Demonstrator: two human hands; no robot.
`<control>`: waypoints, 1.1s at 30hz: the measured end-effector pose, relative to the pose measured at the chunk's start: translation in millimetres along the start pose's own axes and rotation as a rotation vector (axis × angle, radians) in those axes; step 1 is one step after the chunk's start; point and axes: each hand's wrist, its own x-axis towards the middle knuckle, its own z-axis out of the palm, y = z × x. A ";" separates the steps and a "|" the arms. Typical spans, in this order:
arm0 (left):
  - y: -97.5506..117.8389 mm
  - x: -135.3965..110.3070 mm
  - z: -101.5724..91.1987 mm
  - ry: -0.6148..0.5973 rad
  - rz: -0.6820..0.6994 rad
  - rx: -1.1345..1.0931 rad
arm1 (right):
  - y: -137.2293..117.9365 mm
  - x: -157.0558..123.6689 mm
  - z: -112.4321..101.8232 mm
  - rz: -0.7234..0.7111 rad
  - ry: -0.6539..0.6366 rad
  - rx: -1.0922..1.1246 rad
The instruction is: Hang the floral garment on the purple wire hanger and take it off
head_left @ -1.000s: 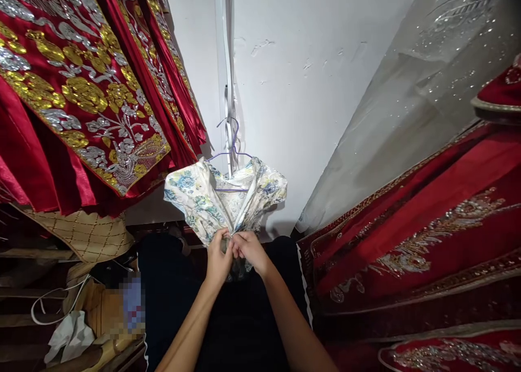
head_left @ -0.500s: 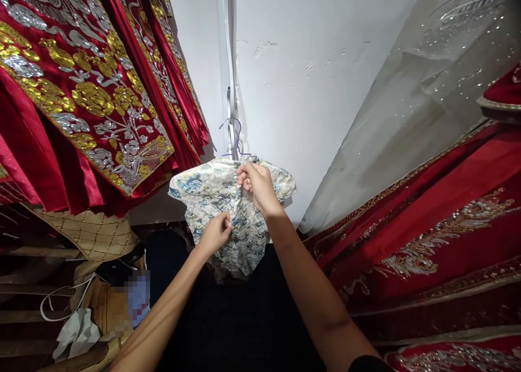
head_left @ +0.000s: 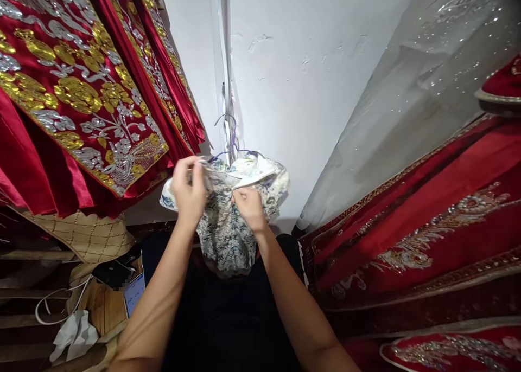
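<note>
A short-sleeved floral blouse (head_left: 222,242) in white, blue and grey hangs in front of me on a thin purple hanger (head_left: 235,144). At its left shoulder, my left hand (head_left: 189,193) pinches the fabric near the neckline, thumb and fingers together; the hand is slightly blurred. Lower down, at the front opening below the neckline, my right hand (head_left: 249,206) is closed on the cloth. The blouse's neckline gapes a little between the two hands.
Red gowns with gold and silver sequins (head_left: 101,95) hang at the left. Sheer white sparkly fabric (head_left: 386,122) and red embroidered garments (head_left: 427,225) fill the right. A phone (head_left: 134,293) and crumpled white paper (head_left: 75,334) lie low at the left, beside a white cable (head_left: 38,312).
My left hand has moved up and left from the front of the blouse to its left shoulder. My right hand has dropped from the neckline to lower on the front.
</note>
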 end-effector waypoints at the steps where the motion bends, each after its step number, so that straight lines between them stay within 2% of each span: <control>1: -13.4 1.6 -10.8 0.124 -0.112 -0.070 | 10.4 -5.0 2.3 0.022 -0.012 0.009; 2: -28.5 2.3 -22.7 0.244 -0.242 -0.165 | 19.3 -11.2 4.6 0.040 -0.021 0.022; 3: -44.3 1.2 -34.7 0.331 -0.439 -0.310 | 26.6 -18.2 6.7 0.054 -0.032 0.035; 4: -59.5 -2.6 -45.7 0.323 -0.675 -0.448 | 32.2 -25.4 8.4 0.064 -0.046 0.046; 7: -92.1 -34.5 -62.0 0.227 -0.960 -0.507 | 40.9 -43.5 7.8 0.092 -0.137 0.100; 10: -99.9 -84.4 -49.3 0.122 -1.074 -0.508 | 47.0 -50.9 -6.4 0.126 -0.262 0.144; 12: -95.2 -112.0 -33.3 0.021 -1.112 -0.494 | 53.7 -52.3 -23.0 0.180 -0.465 0.091; 14: -86.4 -127.3 -19.3 -0.090 -1.110 -0.479 | 62.1 -54.0 -41.3 0.257 -0.708 -0.017; 15: -81.1 -130.0 -13.9 -0.136 -1.093 -0.475 | 66.1 -55.2 -49.4 0.290 -0.788 -0.069; 16: -75.3 -130.2 -9.7 -0.171 -1.068 -0.475 | 69.6 -56.2 -56.1 0.309 -0.814 -0.107; 18: -62.5 -125.9 -3.5 -0.205 -1.005 -0.485 | 73.8 -56.5 -64.2 0.302 -0.736 -0.146; 19: -55.2 -122.9 -0.8 -0.218 -0.962 -0.506 | 74.4 -55.1 -65.4 0.278 -0.635 -0.148; 23: -20.4 -116.2 11.6 -0.331 -0.778 -0.679 | 73.3 -41.3 -58.7 0.184 -0.042 -0.019; 25: -1.0 -116.3 18.1 -0.441 -0.720 -0.712 | 76.4 -34.7 -56.4 0.217 0.158 0.081; 28: 24.7 -117.4 25.3 -0.610 -0.656 -0.621 | 86.4 -32.9 -62.0 0.312 0.308 0.053; 30: 35.3 -118.1 29.1 -0.658 -0.616 -0.571 | 90.2 -36.8 -69.2 0.320 0.358 -0.049; 31: 37.9 -118.6 31.2 -0.651 -0.597 -0.560 | 89.4 -39.5 -72.2 0.325 0.343 -0.078; 33: 37.7 -119.2 36.3 -0.570 -0.562 -0.543 | 80.8 -45.0 -74.9 0.356 0.213 -0.053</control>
